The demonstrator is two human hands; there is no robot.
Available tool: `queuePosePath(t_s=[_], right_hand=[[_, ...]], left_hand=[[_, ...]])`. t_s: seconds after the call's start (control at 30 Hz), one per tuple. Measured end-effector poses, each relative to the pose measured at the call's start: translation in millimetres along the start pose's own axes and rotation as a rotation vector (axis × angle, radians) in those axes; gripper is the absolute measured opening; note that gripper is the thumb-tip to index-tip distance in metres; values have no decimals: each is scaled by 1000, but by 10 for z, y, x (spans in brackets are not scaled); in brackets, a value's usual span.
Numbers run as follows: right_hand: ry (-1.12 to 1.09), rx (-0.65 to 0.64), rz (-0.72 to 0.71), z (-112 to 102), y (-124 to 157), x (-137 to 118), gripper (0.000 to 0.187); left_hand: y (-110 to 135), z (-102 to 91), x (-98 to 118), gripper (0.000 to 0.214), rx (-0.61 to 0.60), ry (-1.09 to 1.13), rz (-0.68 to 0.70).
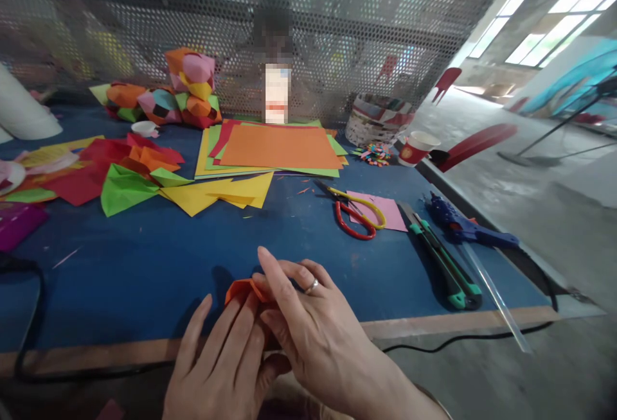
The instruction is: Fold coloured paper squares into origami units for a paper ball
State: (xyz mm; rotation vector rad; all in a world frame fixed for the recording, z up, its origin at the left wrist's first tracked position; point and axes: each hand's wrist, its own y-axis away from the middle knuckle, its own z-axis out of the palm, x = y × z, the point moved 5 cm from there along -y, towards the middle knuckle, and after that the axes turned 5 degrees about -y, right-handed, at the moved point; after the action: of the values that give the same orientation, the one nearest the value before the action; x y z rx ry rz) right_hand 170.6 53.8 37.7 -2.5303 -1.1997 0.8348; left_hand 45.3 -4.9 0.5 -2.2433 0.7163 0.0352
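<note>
Both hands meet near the table's front edge, around a small piece of folded orange paper point(241, 289). My left hand point(226, 349) lies over its near side, fingertips on the paper and thumb tucked toward the other hand. From the right, my right hand point(313, 317), with a ring on one finger, grips the paper's right side between curled fingers; its index finger points up and away. Most of the paper is hidden under the fingers. Scissors point(357, 214) with red and yellow handles lie beyond my right hand, partly over a pink paper square point(385, 211).
A green-and-black box cutter point(443, 259), a blue glue gun point(467, 224) and its clear glue stick lie right. Stacked coloured paper point(279, 147) is behind, folded sheets point(130, 189) left. A paper cup point(417, 148) and woven basket point(378, 119) stand near the mesh panel.
</note>
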Motion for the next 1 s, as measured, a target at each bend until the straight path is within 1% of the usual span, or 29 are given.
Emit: queuePosePath(t_s=[0.07, 0.2, 0.27, 0.33, 0.4, 0.47, 0.57, 0.7, 0.83, 1.0], right_hand=[[17, 0, 0, 10, 1, -4, 59], [40, 19, 0, 7, 22, -3, 54], [39, 63, -4, -13, 53, 8, 53], [11, 133, 21, -46, 95, 39, 53], [-48, 199, 64, -76, 131, 79, 58], [-107, 230, 108, -84, 145, 111, 65], [-143, 244, 164, -71, 119, 132, 70], [-137, 256, 223, -40, 68, 138, 70], [-133, 261, 239, -23, 57, 132, 70], [-98, 261, 242, -31, 58, 131, 67]], left_hand=[[0, 5, -4, 27, -9, -1, -10], [-17, -5, 3, 27, 13, 14, -20], [-30, -16, 9, 26, 28, 24, -34], [-44, -29, 14, 27, 42, 29, -50], [-56, -35, 23, 30, 50, 26, -45], [-63, -26, 22, 34, 42, 19, -40], [-57, -9, 7, 37, 29, 17, -37], [-23, -11, -9, 37, 30, 17, -36], [4, 10, -1, 41, -2, 8, -46], [-24, 22, 0, 42, 2, 5, -57]])
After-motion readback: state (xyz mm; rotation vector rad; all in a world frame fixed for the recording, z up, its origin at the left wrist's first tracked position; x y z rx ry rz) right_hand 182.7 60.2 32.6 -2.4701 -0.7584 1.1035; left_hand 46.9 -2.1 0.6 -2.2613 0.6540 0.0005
